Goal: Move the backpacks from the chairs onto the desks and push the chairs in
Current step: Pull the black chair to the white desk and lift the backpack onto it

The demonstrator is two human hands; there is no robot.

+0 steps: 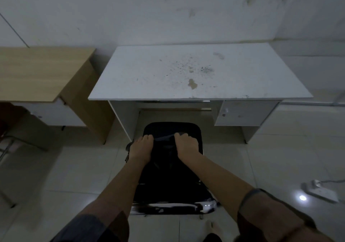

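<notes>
Backpack: a black fabric backpack [168, 167] lies on the seat of a black chair with a shiny chrome frame [205, 205], which stands pulled out in front of the kneehole of the white laminate counter [186, 73]
Left hand: the left hand [141, 145] is curled closed at the upper left of the backpack, fingers gripping a fold or strap of the fabric near its top edge
Right hand: the right hand [187, 143] is likewise clenched, gripping the grey strip of fabric that runs between the two hands at the top of the bag
Why held so: a grip with both hands on the top edge, one at each side, likely spreads the load and keeps the bag level for a lift up and forward
Position relative to hands: the bulk of the backpack lies below and nearer the person than the hands; the hands sit at its far end, the end closest to the counter
Counter: its stained white top is just beyond the chair and above seat height, so the bag must rise before it goes forward
Chair: not yet pushed in; the kneehole directly ahead looks wide enough to take it
Neighbour: a light wood-grain counter [37, 73] stands to the left, apart from the white one
Floor: a white power strip [321, 191] lies on the tiles to the right, well apart from the chair
</notes>
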